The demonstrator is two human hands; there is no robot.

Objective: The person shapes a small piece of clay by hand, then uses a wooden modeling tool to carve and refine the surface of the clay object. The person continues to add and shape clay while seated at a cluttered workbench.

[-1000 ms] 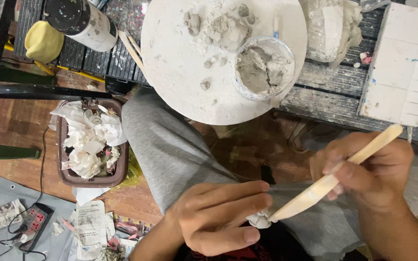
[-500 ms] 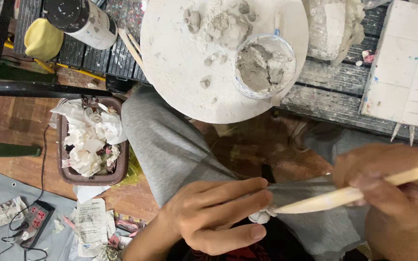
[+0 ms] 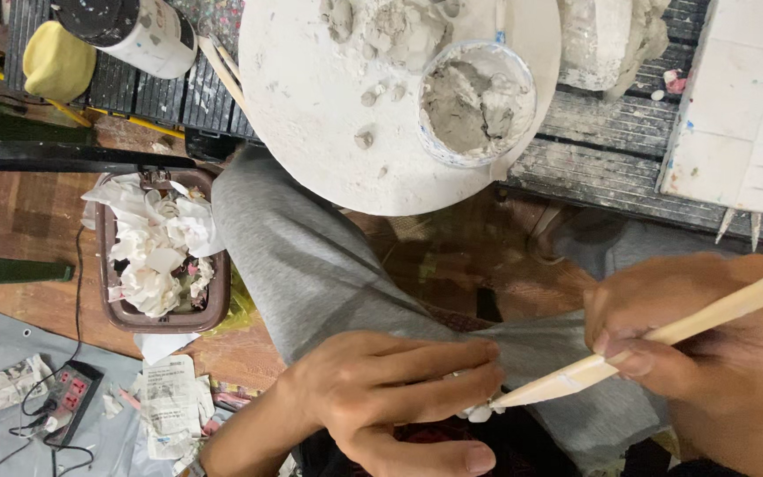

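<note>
The left hand pinches a small white clay piece over the lap; the right hand grips a wooden modelling tool, tip touching the piece. Above the piece sits a round white board bearing a clay cup.

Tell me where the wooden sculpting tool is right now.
In the head view, lower right: the right hand holds the wooden tool, its tip meeting the left hand.
</note>
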